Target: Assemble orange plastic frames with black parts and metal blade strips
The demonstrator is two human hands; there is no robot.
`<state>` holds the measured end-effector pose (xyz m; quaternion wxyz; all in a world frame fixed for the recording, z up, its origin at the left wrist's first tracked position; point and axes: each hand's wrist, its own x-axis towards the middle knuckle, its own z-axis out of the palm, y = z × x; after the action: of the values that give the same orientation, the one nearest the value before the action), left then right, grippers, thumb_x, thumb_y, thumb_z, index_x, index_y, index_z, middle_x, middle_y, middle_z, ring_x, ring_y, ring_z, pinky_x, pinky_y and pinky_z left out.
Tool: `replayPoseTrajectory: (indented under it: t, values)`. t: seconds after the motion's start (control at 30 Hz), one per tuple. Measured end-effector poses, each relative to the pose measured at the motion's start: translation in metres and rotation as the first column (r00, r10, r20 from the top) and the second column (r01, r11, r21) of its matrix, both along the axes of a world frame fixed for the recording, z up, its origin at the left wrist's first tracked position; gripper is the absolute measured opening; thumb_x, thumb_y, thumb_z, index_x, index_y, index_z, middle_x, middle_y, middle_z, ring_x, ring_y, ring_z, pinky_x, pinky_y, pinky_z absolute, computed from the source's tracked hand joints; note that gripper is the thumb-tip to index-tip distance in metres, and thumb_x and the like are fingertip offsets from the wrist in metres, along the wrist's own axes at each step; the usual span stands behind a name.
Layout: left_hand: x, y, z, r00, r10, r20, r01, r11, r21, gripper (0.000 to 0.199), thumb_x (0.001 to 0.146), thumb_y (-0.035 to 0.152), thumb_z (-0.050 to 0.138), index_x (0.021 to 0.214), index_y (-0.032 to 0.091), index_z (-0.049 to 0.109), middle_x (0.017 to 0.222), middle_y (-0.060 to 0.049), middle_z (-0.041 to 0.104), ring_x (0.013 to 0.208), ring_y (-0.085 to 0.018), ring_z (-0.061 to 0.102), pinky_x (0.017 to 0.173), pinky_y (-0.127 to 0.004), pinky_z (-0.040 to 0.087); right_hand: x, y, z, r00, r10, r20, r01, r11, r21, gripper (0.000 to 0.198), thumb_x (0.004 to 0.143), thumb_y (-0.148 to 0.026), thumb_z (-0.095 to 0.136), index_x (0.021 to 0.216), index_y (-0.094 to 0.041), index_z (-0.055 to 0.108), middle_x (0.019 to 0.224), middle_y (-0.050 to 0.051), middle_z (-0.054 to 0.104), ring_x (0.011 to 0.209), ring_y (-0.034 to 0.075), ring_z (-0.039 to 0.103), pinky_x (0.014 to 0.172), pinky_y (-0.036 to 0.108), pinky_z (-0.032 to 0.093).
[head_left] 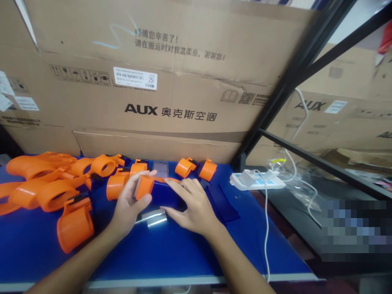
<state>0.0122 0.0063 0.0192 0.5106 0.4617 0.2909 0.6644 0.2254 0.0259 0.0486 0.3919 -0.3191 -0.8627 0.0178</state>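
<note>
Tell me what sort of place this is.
Probably a workshop or storeroom: many orange parts lie on a blue table, with a big AUX carton behind.

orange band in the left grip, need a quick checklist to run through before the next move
1. Orange band held by the left grip: ok, fingers and thumb are around it.
2. Right grip closed firmly on the dark blue strip: cannot tell, its fingers hide the contact.
3. Silver metal piece apart from the right thumb: cannot tell, they nearly overlap in view.
4. Power strip away from both grips: ok.
5. White cable off the blue tabletop: not ok, it crosses the right side.
</note>
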Motion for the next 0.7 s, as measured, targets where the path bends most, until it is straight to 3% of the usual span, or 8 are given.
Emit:
replayPoseTrajectory:
  t: [0.17, 0.57, 0.7]
  values:
    - [0.0011, 0.0033, -0.0021, 0.991, 0.094, -0.097, -0.098, 0.994, -0.044, 0.041, 0.078, 0.025, 0.084, 0.111, 0.027, 0.059, 0.134, -0.009, 0.068, 0.13, -0.032, 0.059, 0.112, -0.049, 0.042, 0.0008, 0.0028, -0.0029, 0.996, -0.01, 0.094, -0.002, 0.992, 0.122, 0.055, 0.091, -0.045, 0.069, 0.141, -0.023, 0.058, 0.106, 0.011, 0.07, 0.093, 0.027, 0.063, 0.084, 0.046, 0.049]
    - [0.0029, 0.0011, -0.0034, 0.988, 0.149, -0.047, -0.151, 0.987, -0.045, 0.041, 0.077, 0.024, 0.084, 0.107, 0.03, 0.057, 0.13, -0.005, 0.071, 0.128, -0.031, 0.061, 0.112, -0.049, 0.041, -0.002, 0.0016, -0.0038, 0.997, -0.016, 0.078, 0.004, 0.989, 0.149, 0.058, 0.091, -0.044, 0.069, 0.143, -0.025, 0.055, 0.106, 0.011, 0.067, 0.097, 0.028, 0.063, 0.086, 0.047, 0.047]
    - [-0.0016, 0.0013, -0.0034, 0.978, 0.174, -0.111, -0.177, 0.984, -0.015, 0.04, 0.076, 0.025, 0.084, 0.105, 0.029, 0.056, 0.122, -0.005, 0.073, 0.123, -0.031, 0.063, 0.11, -0.048, 0.043, -0.0033, -0.0012, -0.0026, 0.996, -0.019, 0.092, 0.004, 0.986, 0.167, 0.055, 0.091, -0.042, 0.069, 0.142, -0.024, 0.057, 0.104, 0.011, 0.067, 0.095, 0.029, 0.063, 0.084, 0.047, 0.046]
